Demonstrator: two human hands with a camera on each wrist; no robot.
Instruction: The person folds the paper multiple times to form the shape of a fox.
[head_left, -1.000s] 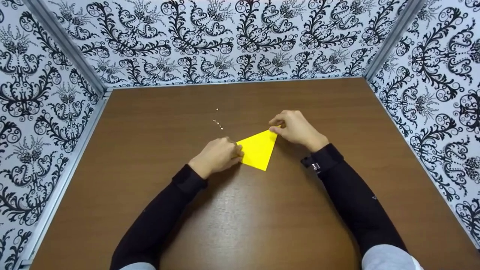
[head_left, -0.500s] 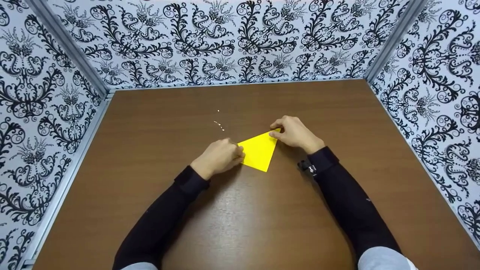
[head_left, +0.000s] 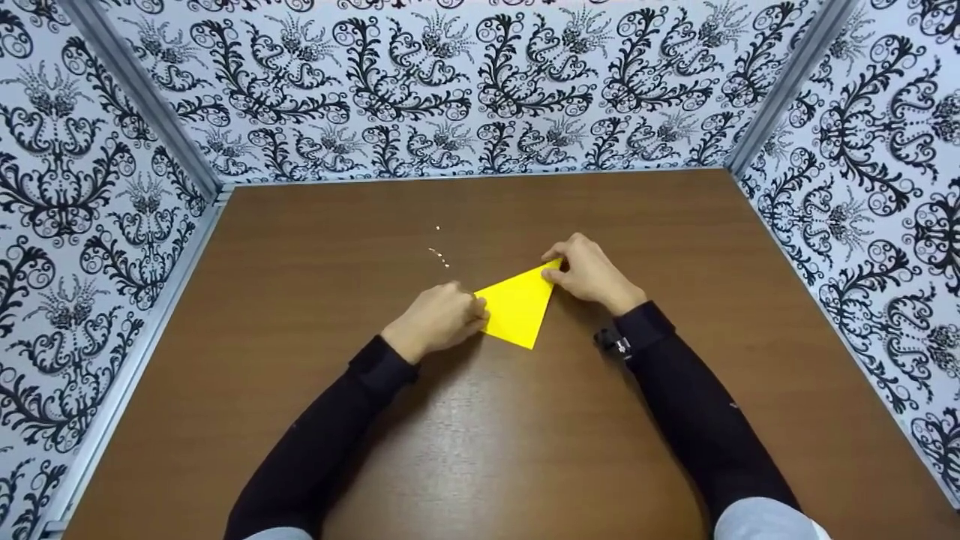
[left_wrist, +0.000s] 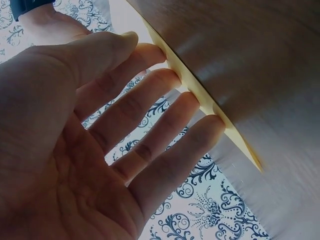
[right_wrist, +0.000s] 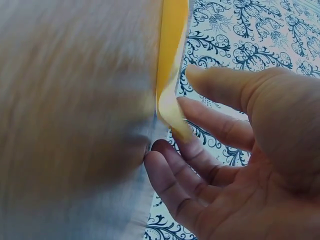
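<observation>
A yellow sheet of paper (head_left: 517,311), four-cornered as it shows, lies on the brown table between the hands. My left hand (head_left: 439,319) rests on its left end. In the left wrist view the fingers (left_wrist: 165,150) stretch out with their tips against the paper (left_wrist: 202,95), the thumb apart from it. At the far right corner my right hand (head_left: 592,274) holds the paper between thumb and curled fingers. That corner (right_wrist: 172,107) bends up toward the palm in the right wrist view. Part of the sheet's left end is hidden under the left hand.
Several tiny white specks (head_left: 439,255) lie on the table (head_left: 465,457) beyond the left hand. Patterned walls (head_left: 480,90) with grey metal posts (head_left: 142,97) enclose the back and both sides.
The right hand has moved slightly toward the near side, still at the same corner. The left hand stays on the paper's left end. The camera view has shifted a little.
</observation>
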